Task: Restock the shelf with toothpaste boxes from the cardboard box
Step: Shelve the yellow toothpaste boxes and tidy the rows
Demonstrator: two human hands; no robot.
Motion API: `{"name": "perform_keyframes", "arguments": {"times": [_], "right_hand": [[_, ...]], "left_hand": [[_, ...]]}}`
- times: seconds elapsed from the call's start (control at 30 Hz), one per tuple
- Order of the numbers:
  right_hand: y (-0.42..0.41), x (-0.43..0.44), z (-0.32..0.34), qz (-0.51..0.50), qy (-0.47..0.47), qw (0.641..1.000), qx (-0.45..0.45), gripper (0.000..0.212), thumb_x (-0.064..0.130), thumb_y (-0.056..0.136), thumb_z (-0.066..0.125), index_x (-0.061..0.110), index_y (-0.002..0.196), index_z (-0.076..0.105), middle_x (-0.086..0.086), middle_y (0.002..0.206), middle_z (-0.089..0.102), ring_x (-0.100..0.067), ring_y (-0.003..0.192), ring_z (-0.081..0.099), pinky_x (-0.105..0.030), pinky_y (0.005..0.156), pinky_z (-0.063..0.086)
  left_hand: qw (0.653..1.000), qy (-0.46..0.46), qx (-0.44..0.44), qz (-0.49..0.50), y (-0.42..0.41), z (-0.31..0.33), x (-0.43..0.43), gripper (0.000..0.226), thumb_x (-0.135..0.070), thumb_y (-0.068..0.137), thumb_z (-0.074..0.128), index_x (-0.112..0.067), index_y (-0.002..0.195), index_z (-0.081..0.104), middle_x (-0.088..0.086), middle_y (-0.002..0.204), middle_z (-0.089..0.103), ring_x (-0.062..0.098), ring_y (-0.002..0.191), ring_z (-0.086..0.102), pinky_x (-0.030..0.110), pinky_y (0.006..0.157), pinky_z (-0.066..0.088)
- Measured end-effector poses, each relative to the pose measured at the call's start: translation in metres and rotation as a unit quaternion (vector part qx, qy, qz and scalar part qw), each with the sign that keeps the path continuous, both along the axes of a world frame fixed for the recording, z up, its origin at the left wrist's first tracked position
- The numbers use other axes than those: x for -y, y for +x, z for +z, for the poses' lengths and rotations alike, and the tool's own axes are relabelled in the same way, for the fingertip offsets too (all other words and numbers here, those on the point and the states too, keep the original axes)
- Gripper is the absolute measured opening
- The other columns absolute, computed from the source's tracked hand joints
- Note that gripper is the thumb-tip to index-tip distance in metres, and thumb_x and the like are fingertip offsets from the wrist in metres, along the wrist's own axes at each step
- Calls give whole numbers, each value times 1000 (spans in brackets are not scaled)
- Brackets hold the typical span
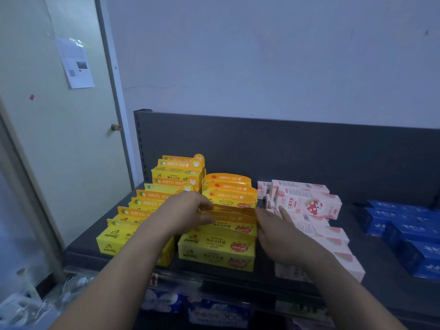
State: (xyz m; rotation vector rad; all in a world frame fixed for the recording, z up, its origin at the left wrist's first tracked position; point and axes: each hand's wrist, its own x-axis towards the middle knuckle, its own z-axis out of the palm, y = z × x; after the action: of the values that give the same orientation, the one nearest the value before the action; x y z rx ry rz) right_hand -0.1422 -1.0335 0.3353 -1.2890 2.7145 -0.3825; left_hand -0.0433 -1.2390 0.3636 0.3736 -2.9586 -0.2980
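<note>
Two rows of yellow and orange toothpaste boxes stand on a dark shelf [238, 279]. The left row [133, 220] has green marks, the right row [221, 248] has red strawberry marks. My left hand [188, 211] reaches over both rows, with its thumb and fingers pinching the orange top flap of a strawberry box [234, 216] in the middle of the right row. My right hand [276, 231] rests with fingers apart against the right side of that row, holding nothing. The cardboard box is out of view.
Pink toothpaste boxes [312, 206] lie stacked right of my right hand, and blue boxes [404, 234] fill the far right. The shelf's dark back panel [285, 148] rises behind. A door [59, 139] stands at the left. More goods sit on a lower shelf [214, 315].
</note>
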Motion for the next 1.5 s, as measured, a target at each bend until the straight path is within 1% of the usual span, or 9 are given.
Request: {"name": "perform_keyframes", "arguments": {"times": [0.17, 0.3, 0.43, 0.6, 0.77, 1.0, 1.13, 1.33, 1.5], "right_hand": [[-1, 1, 11, -17, -19, 1000, -4, 38, 12, 96, 31, 19, 133, 33, 2, 133, 53, -15, 132, 40, -46, 120, -6], [-16, 8, 29, -64, -2, 996, -65, 40, 6, 91, 41, 16, 130, 38, 0, 126, 54, -21, 133, 41, -43, 119, -4], [-33, 28, 29, -55, 43, 996, -58, 36, 3, 88, 41, 16, 122, 43, -4, 126, 54, -23, 133, 38, -45, 118, -5], [-36, 41, 28, -57, 69, 995, -39, 30, 6, 93, 35, 15, 119, 46, -4, 125, 53, -23, 133, 32, -45, 117, 2], [-64, 49, 29, -53, 109, 980, -156, 42, 8, 88, 42, 11, 130, 41, -5, 125, 55, -21, 128, 44, -46, 118, -9], [-87, 72, 31, -47, 178, 970, -159, 36, 0, 86, 40, 9, 120, 51, -5, 106, 65, -22, 108, 57, -48, 119, -6], [-91, 78, 27, -37, 154, 974, -161, 36, -1, 86, 40, 10, 118, 51, -4, 104, 65, -21, 103, 60, -47, 118, -4], [-98, 82, 24, -37, 115, 984, -130, 30, -1, 85, 35, 14, 106, 51, -3, 95, 66, -19, 97, 60, -45, 118, -5], [-107, 84, 30, -44, 100, 985, -131, 38, 0, 86, 36, 20, 113, 53, 3, 95, 64, -18, 104, 58, -44, 120, -4]], "left_hand": [[999, 36, -16, -11, -7, 2, 11, 39, -38, 88, 66, -28, 125, 63, -10, 115, 65, 8, 96, 58, 24, 79, 49], [1000, 18, -21, -2, -21, 12, 22, 32, -31, 96, 55, -23, 126, 63, -5, 125, 62, 15, 111, 57, 30, 90, 48], [999, 7, 37, -10, -46, 15, 33, 20, -24, 96, 54, -16, 111, 64, 3, 111, 62, 26, 110, 59, 35, 86, 48], [996, -2, 91, -16, -64, 12, 40, 45, -25, 95, 58, -23, 139, 49, 1, 136, 53, 22, 121, 52, 34, 97, 46], [998, 2, 60, -21, -72, 10, 52, 29, -24, 92, 62, -16, 119, 63, 1, 118, 62, 23, 106, 59, 38, 89, 52], [1000, -3, -5, -7, -82, 15, 63, 35, -16, 89, 65, -21, 124, 64, -2, 111, 64, 17, 101, 59, 34, 86, 52], [1000, -25, 15, -6, -85, 14, 68, 37, -20, 89, 66, -25, 126, 63, -4, 117, 64, 17, 106, 58, 30, 87, 51], [999, -30, 29, -23, -89, 14, 73, 34, -21, 89, 65, -27, 122, 65, -10, 100, 59, 13, 92, 54, 27, 77, 48], [999, -34, 27, -23, -91, 16, 73, 32, -20, 91, 62, -23, 123, 64, -3, 115, 64, 18, 104, 58, 36, 88, 52]]}}
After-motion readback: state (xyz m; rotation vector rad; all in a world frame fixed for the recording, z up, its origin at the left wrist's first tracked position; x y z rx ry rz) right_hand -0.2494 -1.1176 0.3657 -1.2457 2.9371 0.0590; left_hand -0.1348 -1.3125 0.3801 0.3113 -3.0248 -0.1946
